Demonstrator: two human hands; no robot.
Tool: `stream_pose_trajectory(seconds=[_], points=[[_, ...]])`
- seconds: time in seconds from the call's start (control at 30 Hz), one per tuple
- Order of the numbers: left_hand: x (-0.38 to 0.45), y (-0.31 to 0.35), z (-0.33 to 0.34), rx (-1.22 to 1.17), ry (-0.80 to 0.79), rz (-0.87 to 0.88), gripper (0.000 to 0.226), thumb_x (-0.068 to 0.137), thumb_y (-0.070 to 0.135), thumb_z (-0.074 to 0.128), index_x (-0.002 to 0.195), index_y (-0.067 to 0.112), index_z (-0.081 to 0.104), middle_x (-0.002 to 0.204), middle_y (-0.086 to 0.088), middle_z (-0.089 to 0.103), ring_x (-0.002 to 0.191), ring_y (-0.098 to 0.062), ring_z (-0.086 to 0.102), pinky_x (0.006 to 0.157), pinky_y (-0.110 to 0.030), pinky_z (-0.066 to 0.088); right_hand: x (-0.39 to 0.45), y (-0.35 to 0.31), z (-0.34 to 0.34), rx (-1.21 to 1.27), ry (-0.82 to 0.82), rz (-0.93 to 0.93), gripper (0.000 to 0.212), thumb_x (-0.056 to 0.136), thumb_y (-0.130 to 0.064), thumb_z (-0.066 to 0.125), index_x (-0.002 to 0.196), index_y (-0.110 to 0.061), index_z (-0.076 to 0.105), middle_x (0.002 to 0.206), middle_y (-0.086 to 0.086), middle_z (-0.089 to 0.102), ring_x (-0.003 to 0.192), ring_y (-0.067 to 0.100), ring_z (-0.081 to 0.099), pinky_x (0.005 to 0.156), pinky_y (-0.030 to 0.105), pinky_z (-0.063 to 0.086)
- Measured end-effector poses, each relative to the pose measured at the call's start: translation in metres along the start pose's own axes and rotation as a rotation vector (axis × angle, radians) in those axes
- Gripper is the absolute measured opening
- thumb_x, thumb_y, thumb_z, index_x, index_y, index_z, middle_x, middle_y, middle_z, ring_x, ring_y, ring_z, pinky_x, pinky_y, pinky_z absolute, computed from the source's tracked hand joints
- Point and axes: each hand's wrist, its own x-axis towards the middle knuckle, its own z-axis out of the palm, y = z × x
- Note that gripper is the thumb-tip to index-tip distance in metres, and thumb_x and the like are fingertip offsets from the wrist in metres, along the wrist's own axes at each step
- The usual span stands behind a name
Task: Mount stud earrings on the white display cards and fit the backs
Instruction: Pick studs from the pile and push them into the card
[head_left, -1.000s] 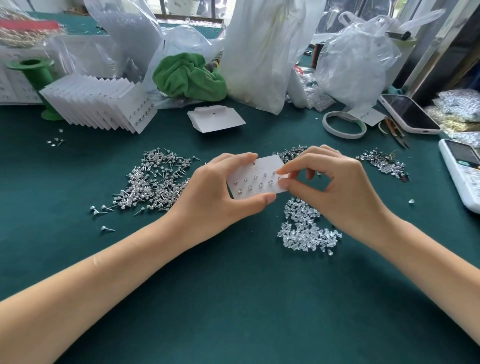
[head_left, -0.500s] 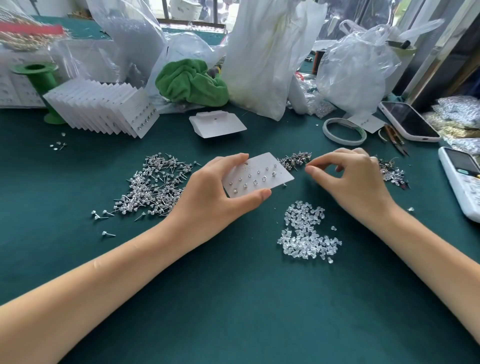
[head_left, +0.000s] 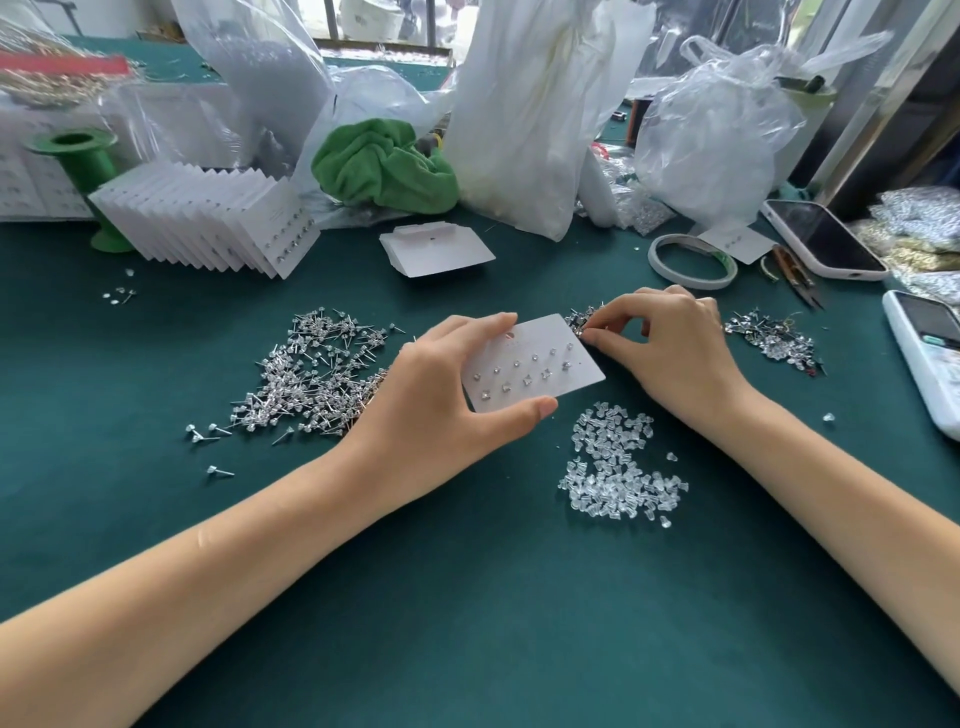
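My left hand (head_left: 436, 410) grips a white display card (head_left: 540, 369) between thumb and fingers; several stud earrings sit in two rows on it. My right hand (head_left: 670, 353) rests at the card's right corner, its thumb and forefinger pinched together at a small pile of studs (head_left: 582, 317) behind the card. Whether a stud is between the fingertips is too small to tell. A big heap of loose stud earrings (head_left: 311, 374) lies to the left. Clear plastic backs (head_left: 618, 467) are heaped below the card.
Finished cards (head_left: 208, 223) stand fanned at the back left beside a green spool (head_left: 83, 166). Blank cards (head_left: 436, 249), a green cloth (head_left: 384, 166), plastic bags (head_left: 524, 104), a tape roll (head_left: 691, 260), two phones (head_left: 821, 239) and another stud pile (head_left: 774, 338) lie around.
My right hand left the card's right edge, swung out to the right, then came back to the stud pile at the card's far corner. The left hand tilted the card slightly.
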Motion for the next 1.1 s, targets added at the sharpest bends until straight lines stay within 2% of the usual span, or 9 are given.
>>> stream_pose_trajectory(seconds=[0.27,0.4,0.5,0.57,0.63,0.73,0.87,0.97,1.1], points=[[0.0,0.0,0.001,0.027,-0.003,-0.001,0.072,0.07,0.046,0.074,0.134,0.024,0.05,0.116,0.015,0.055,0.111,-0.006,0.05,0.097,-0.015,0.035,-0.002,0.0,-0.001,0.057,-0.023,-0.023,0.011,0.082,-0.035,0.074,0.092,-0.032,0.073,0.076,-0.017,0.061,0.082,0.01,0.043,0.082,0.029,0.024],[0.0,0.0,0.001,0.032,-0.001,0.009,0.072,0.069,0.048,0.073,0.133,0.025,0.051,0.115,0.015,0.055,0.109,-0.003,0.05,0.094,-0.008,0.034,-0.003,-0.003,-0.001,0.053,-0.015,-0.05,0.007,0.083,-0.031,0.074,0.09,-0.031,0.075,0.083,-0.012,0.066,0.083,0.012,0.044,0.085,0.031,0.026],[0.0,-0.001,0.001,0.026,0.001,0.013,0.072,0.069,0.046,0.073,0.133,0.023,0.051,0.116,0.014,0.055,0.11,-0.002,0.049,0.094,-0.007,0.033,-0.003,-0.008,-0.004,0.101,0.022,-0.043,0.004,0.083,-0.025,0.074,0.086,-0.026,0.076,0.082,-0.009,0.068,0.078,0.011,0.045,0.087,0.038,0.036],[0.0,-0.002,0.001,0.027,-0.001,0.016,0.072,0.069,0.047,0.073,0.133,0.023,0.051,0.116,0.014,0.055,0.11,-0.001,0.049,0.094,-0.006,0.032,-0.005,-0.011,-0.01,0.19,0.045,-0.02,0.006,0.083,-0.019,0.074,0.084,-0.025,0.075,0.077,-0.013,0.066,0.07,0.005,0.044,0.079,0.026,0.041],[0.0,-0.002,0.001,0.028,-0.004,0.02,0.072,0.069,0.047,0.073,0.133,0.023,0.051,0.116,0.015,0.056,0.109,0.0,0.049,0.092,-0.003,0.031,-0.009,-0.012,-0.023,0.302,0.084,0.02,0.009,0.084,-0.014,0.073,0.081,-0.023,0.072,0.073,-0.017,0.065,0.062,0.001,0.047,0.062,0.009,0.036],[-0.001,-0.001,0.0,0.031,-0.011,0.018,0.072,0.069,0.048,0.073,0.133,0.024,0.051,0.116,0.016,0.055,0.11,-0.001,0.049,0.096,-0.011,0.033,-0.018,-0.016,-0.044,0.464,0.113,0.062,0.008,0.083,-0.016,0.072,0.076,-0.021,0.071,0.073,-0.004,0.071,0.058,0.003,0.051,0.05,0.009,0.036],[-0.001,0.0,0.0,0.032,-0.025,0.019,0.071,0.07,0.049,0.072,0.133,0.024,0.051,0.115,0.017,0.054,0.108,0.001,0.048,0.097,-0.015,0.035,-0.028,-0.028,-0.057,0.519,-0.026,0.017,0.015,0.08,-0.01,0.074,0.073,-0.023,0.07,0.074,-0.006,0.071,0.06,0.025,0.053,0.054,0.025,0.043],[-0.001,0.0,0.0,0.025,-0.03,0.013,0.071,0.069,0.049,0.072,0.132,0.023,0.052,0.114,0.016,0.055,0.106,0.001,0.049,0.092,-0.007,0.034,-0.036,-0.032,-0.054,0.359,-0.197,-0.066,0.012,0.08,-0.017,0.074,0.078,-0.028,0.073,0.065,-0.017,0.063,0.055,0.014,0.044,0.054,0.017,0.037],[-0.002,0.002,0.0,0.06,-0.039,0.025,0.07,0.071,0.047,0.073,0.132,0.022,0.052,0.115,0.016,0.055,0.108,-0.005,0.05,0.101,-0.026,0.037,-0.038,-0.032,-0.047,0.4,-0.223,-0.022,0.007,0.081,-0.019,0.073,0.079,-0.024,0.071,0.069,-0.007,0.068,0.063,0.022,0.056,0.06,0.024,0.044]])
